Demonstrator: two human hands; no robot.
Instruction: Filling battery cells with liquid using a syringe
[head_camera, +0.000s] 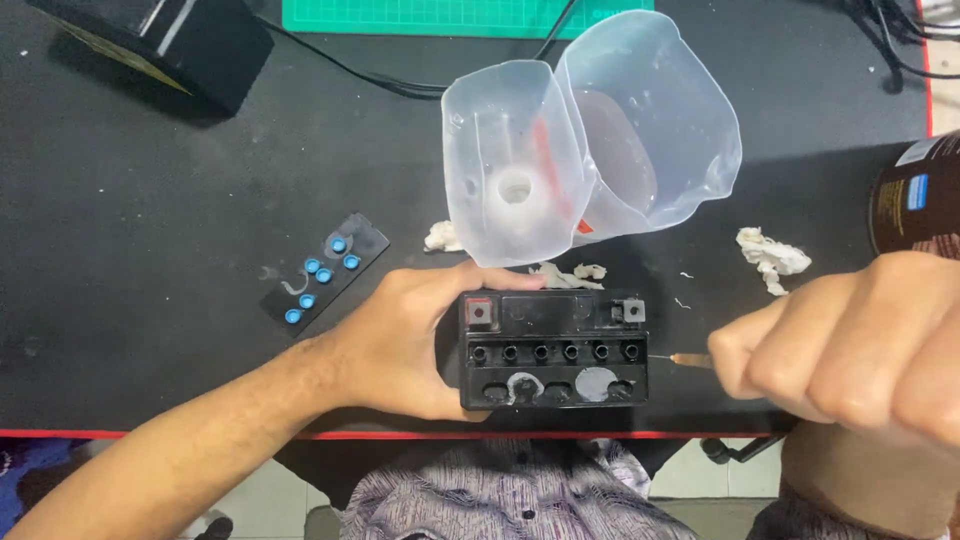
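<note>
The left hand (400, 335) wrapped the left end of a small black battery (553, 348), thumb over its far edge and fingers curled under the near side, gripping it firmly on the mat. The right hand (850, 340) was closed into a fist just right of the battery, pinching a thin metal needle (690, 359) whose tip pointed at the battery's right side; whatever the needle belonged to was hidden inside the fist.

The battery was a hard, boxy plastic case with a row of six round open ports along its top and two square terminals at the far corners. Left of it lay a flat black strip (325, 272) carrying small blue caps.

Behind the battery stood two cut, translucent plastic bottle halves (590, 140), soft-walled and cloudy; one showed a round neck opening, and neither clearly held anything. Crumpled white tissue scraps (772, 255) lay near them.

All rested on a dusty black desk mat (150, 200) with a red edge. A green cutting mat (440, 15) sat at the far side, a black box (160, 40) at far left, and a dark jar (915, 195) at right.
</note>
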